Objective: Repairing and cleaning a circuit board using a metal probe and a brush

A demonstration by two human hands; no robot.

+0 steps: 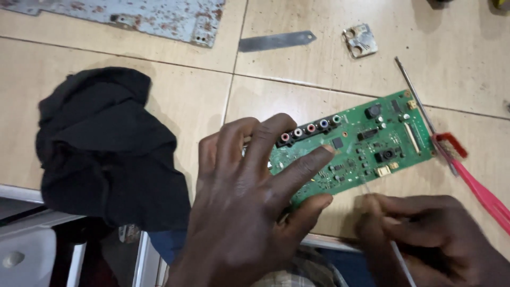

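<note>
two hands work: left hand (249, 196) spread flat on green circuit board (361, 146), right hand (425, 239) pinching thin tool (401, 260).

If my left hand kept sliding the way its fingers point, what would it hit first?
The left hand already rests on the green circuit board, fingers aimed up and right. Going on, the fingertips would likely meet the board's small raised components, then the screwdriver beyond its far edge.

Warm, even indoor light; soft shadows; right hand (425, 239) motion-blurred, perhaps slight overall softness.
</note>
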